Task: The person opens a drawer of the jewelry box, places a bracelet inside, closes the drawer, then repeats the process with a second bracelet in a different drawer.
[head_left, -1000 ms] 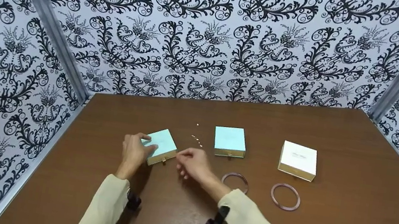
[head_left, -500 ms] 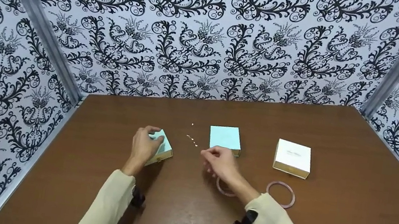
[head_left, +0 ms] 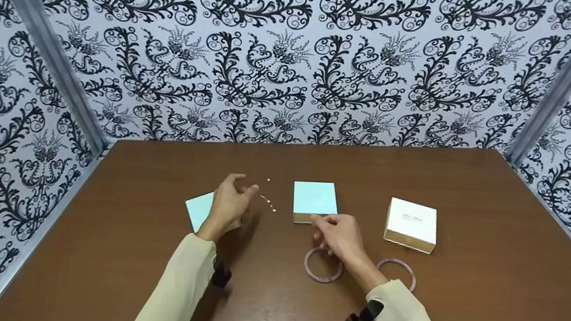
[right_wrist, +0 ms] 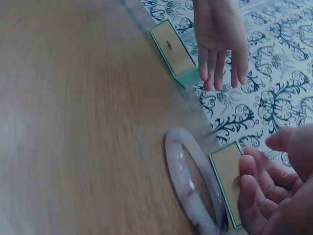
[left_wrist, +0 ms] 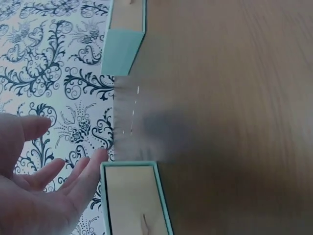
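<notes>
My left hand (head_left: 229, 204) hovers over the right side of the left turquoise box (head_left: 194, 211), fingers spread and holding nothing. The left wrist view shows thumb and fingers wide apart beside that box's gold front (left_wrist: 129, 188). My right hand (head_left: 345, 237) is at the front of the middle turquoise box (head_left: 315, 198). Its bent fingertips sit by the small pull tab (right_wrist: 237, 181), partly covering it, with the thumb apart. Just below, a pale mauve bangle (head_left: 321, 280) lies on the table. Between the boxes is a thin line of tiny bright pieces (head_left: 268, 201).
A white box with a gold front (head_left: 412, 223) stands at the right. A second mauve bangle (head_left: 398, 261) lies before it, partly behind my right forearm. The brown table (head_left: 268, 316) meets patterned wall panels (head_left: 254, 65) at the back and sides.
My left hand has let go of the left box and moved right. My right hand has travelled from beside the left box to the middle box's front. The head view has shifted slightly.
</notes>
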{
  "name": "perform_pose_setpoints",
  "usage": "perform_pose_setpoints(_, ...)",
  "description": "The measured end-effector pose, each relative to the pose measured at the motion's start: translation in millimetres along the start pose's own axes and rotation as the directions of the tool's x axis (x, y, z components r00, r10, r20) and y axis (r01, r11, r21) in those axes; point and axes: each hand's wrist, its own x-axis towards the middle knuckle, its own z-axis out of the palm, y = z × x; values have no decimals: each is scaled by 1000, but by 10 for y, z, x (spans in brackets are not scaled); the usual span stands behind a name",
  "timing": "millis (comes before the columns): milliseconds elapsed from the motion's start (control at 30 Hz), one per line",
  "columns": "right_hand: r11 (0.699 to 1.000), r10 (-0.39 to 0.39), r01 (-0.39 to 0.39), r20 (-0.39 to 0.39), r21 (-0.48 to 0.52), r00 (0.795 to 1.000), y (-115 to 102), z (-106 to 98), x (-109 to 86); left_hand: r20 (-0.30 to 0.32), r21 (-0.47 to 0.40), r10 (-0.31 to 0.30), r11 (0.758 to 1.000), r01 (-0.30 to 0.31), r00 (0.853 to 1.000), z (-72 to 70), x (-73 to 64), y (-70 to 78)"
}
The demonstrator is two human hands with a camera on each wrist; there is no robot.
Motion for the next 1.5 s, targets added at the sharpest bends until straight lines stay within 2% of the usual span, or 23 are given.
perform_pose_setpoints(167,999,44,-44,-17,-6,999,51,-49,49,29,-15,8,1000,-8,1000,165,10,25)
perform_pose_setpoints(267,997,77,-78,-13,-28,997,64,-68,77,68,-8,9,1000,-9,998,241,12,60)
perform_pose_setpoints(400,995,84,-84,0,-56,996,76,-81,101,131,-65,-5,998,13,991,322,5,81)
perform_pose_setpoints(667,993,102,-100,25,-58,995,81,-49,152,188,-150,63,988,-35,980,494,2,73)
perform_pose_setpoints(833,992,109,-106,29,-75,994,79,-15,198,201,-222,37,975,8,979,611,15,80)
perform_pose_setpoints(900,992,109,-107,27,-68,994,84,-8,214,197,-216,42,976,1,980,647,14,94)
perform_pose_setpoints(1067,993,114,-113,26,-43,993,92,-2,251,175,-151,92,986,-66,980,716,17,107)
perform_pose_setpoints(1167,993,114,-113,36,-27,993,94,4,270,180,-141,102,987,-77,978,745,12,110)
perform_pose_setpoints(1300,993,114,-115,48,3,992,104,14,286,203,-112,112,990,-90,973,778,14,117)
perform_pose_setpoints(1500,992,122,-123,45,16,991,138,1,290,253,9,104,994,-110,962,806,36,173)
